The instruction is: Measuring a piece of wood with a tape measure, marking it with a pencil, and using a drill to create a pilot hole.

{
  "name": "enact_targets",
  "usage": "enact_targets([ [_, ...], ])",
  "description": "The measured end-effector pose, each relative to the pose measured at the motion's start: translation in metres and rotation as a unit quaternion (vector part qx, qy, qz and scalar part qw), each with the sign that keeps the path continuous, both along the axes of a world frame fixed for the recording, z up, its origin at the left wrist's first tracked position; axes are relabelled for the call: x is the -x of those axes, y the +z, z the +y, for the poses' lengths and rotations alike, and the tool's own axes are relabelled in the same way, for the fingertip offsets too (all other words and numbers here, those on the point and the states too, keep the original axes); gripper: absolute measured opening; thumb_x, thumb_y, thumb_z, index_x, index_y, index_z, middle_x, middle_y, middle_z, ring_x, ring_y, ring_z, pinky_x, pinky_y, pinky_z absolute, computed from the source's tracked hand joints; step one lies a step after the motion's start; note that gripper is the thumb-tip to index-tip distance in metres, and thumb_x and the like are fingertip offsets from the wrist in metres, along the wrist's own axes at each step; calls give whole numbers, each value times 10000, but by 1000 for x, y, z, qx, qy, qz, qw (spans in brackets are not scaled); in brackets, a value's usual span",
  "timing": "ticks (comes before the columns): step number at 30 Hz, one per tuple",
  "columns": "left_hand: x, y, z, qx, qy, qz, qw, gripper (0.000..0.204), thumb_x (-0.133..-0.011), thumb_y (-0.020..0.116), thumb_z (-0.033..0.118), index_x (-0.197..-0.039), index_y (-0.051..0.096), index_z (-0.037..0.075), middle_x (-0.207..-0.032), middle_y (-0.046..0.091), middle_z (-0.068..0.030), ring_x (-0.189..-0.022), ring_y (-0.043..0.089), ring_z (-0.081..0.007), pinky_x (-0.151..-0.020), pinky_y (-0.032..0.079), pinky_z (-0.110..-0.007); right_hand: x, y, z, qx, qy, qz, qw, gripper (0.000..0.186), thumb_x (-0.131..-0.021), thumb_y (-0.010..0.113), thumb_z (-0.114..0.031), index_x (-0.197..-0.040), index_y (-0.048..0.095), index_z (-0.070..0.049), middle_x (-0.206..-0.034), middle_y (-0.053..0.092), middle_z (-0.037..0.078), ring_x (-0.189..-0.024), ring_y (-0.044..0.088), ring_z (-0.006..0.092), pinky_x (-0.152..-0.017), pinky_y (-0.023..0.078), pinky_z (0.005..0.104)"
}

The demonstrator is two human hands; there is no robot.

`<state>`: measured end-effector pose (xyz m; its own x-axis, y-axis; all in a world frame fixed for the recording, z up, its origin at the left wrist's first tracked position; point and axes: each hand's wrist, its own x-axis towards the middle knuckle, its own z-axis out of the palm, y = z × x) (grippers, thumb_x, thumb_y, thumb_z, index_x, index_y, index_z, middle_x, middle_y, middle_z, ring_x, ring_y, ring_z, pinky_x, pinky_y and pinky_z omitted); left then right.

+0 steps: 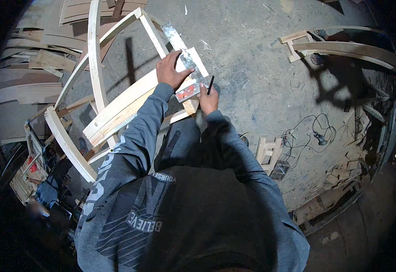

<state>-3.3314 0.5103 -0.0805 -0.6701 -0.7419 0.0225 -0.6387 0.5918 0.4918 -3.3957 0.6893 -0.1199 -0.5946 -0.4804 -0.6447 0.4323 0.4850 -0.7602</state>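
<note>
Now right hand (209,99) clamped on black pen (210,85), red-marked plate (186,94) beside it; left hand (171,73) spread nearby.

Woodworking shop with stacked boards (38,94)

A slim black pen-like stick (210,85) is being held tilted, near a flat grey-white piece (186,93) bearing red patches. That piece is lying at the upper-right end of a long, pale wooden board (123,103), which is running diagonally.
</note>
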Motion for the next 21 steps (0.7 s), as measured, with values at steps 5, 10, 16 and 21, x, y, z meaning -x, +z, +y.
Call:
enact_targets([
  [5, 0, -1, -1, -4, 1, -2, 1000, 780, -689, 887, 465, -1331, 605, 123, -1283, 651, -91, -1202, 608, -295, -1054, 411, -432, -2, -4, 0, -9, -3, 32, 999, 298, -1016, 639, -271, -1078, 654, 19, -759, 674, 71, -671, 614, 163, -646, 480, 343],
  [10, -2, -1, -1, -3, -2, -2, 1000, 775, -693, 885, 457, -1335, 604, 125, -1290, 646, -90, -1206, 605, -292, -1048, 411, -428, -3, -7, 0, 0, -10, 27, 1000, 318, -1010, 645, -277, -1088, 656, 31, -773, 684, 94, -685, 624, 174, -662, 491, 355],
  [16, 0, 0, 0, -8, 3, -6, 1000, 771, -700, 879, 464, -1339, 606, 131, -1299, 642, -90, -1219, 597, -293, -1054, 404, -432, -1, -17, 3, 4, 1, 25, 1000, 334, -1003, 652, -286, -1065, 668, 42, -793, 703, 115, -692, 645, 191, -657, 501, 371],
  [21, 0, -1, -1, -22, 2, -8, 1000, 773, -709, 872, 481, -1347, 604, 137, -1314, 637, -92, -1234, 588, -294, -1068, 391, -440, 0, -19, 5, 6, 20, 41, 999, 341, -1006, 643, -292, -1086, 669, 39, -789, 706, 129, -692, 664, 207, -663, 512, 378],
])
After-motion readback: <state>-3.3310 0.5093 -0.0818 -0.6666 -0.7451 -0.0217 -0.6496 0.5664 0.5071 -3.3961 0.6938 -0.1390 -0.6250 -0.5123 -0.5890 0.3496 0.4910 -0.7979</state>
